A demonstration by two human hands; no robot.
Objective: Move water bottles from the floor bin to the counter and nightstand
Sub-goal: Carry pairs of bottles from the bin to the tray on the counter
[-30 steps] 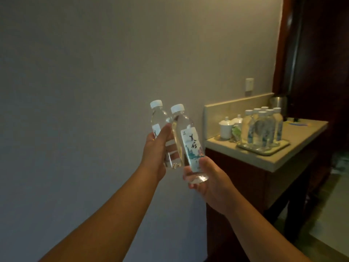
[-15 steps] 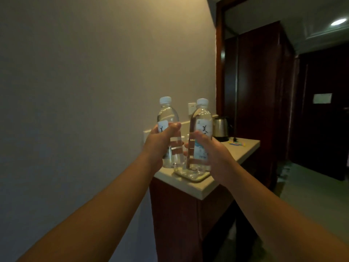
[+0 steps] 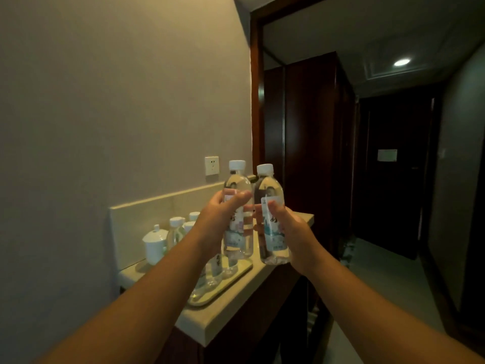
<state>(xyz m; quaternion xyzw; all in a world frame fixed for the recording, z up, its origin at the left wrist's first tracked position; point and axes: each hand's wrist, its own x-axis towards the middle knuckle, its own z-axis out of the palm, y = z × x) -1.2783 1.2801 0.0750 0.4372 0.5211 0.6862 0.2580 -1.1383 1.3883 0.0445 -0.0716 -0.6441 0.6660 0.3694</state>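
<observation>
Left hand [image 3: 219, 224] — fingers wrapped round a clear, white-capped plastic water bottle [image 3: 237, 214]; right hand [image 3: 291, 232] likewise grips its twin [image 3: 271, 216]. Both upright, now carried nearer, above the beige stone-topped bench [image 3: 210, 327] — set-down looks imminent. Beyond: beige tray [image 3: 223, 288] of bottles [image 3: 175, 231], white lidded cup [image 3: 154, 244].
</observation>
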